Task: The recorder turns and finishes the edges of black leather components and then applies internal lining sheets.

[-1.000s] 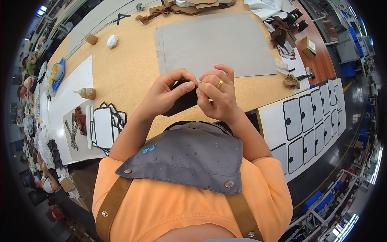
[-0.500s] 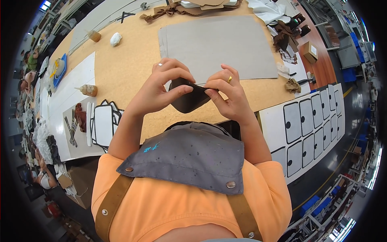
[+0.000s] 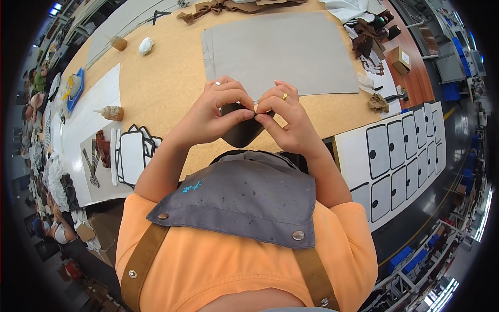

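Note:
A dark, leather-like piece (image 3: 241, 134) hangs between my hands in front of my apron, its lower part curved. My left hand (image 3: 214, 112) pinches its upper edge between thumb and fingers. Close beside it, my right hand (image 3: 288, 119) pinches the same edge, and the fingertips of both hands almost meet. The fingers hide much of the top edge. Beyond my hands a large grey sheet (image 3: 280, 54) lies flat on the tan work table (image 3: 161, 78).
At left are glue bottles (image 3: 112, 113), a blue tray (image 3: 77, 93) and white panels with black borders (image 3: 132, 156). At right, a white board (image 3: 345, 151) bears rows of black-edged panels (image 3: 378, 151). Brown scraps (image 3: 366, 41) and a small cardboard box (image 3: 400, 61) sit at the far right.
My right hand has moved left along the dark piece's edge, bringing its fingertips close to my left hand's. The view has shifted slightly.

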Available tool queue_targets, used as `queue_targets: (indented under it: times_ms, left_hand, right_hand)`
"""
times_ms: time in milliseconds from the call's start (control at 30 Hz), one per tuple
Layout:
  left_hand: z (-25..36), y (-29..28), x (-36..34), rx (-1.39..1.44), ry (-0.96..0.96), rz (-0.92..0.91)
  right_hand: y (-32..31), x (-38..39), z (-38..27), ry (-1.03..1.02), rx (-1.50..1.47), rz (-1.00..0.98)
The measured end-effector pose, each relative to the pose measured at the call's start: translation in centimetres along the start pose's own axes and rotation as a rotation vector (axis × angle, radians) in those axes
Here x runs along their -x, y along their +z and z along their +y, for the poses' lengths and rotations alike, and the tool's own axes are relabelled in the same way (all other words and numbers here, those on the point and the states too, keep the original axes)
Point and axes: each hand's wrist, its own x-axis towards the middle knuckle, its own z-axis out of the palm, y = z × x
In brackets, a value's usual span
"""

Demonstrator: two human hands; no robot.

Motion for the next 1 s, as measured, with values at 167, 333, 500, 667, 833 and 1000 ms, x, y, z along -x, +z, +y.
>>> queue_targets:
  times_ms: [167,333,500,667,833,1000]
  left_hand:
    - [-1.0,0.2,0.1,0.377,-0.063,-0.111]
    - [-1.9,-0.2,0.3,0.523,-0.198,-0.077]
    - [-2.0,-0.2,-0.1,0.339,-0.145,-0.045]
    - [-2.0,0.3,0.0,0.264,-0.068,0.007]
    - [-2.7,0.0,0.3,0.229,-0.113,0.017]
    - [-2.7,0.3,0.3,0.298,-0.133,0.011]
  right_hand:
    - [-0.3,0.0,0.2,-0.023,-0.076,-0.080]
    - [-2.0,0.5,4.1,0.118,-0.239,-0.102]
    - [-1.5,-0.2,2.0,0.130,-0.038,-0.079]
    - [-0.5,-0.3,2.2,0.045,0.017,-0.095]
    - [-0.4,0.2,2.8,0.104,-0.050,-0.057]
    - [0.1,0.0,2.3,0.108,0.004,-0.057]
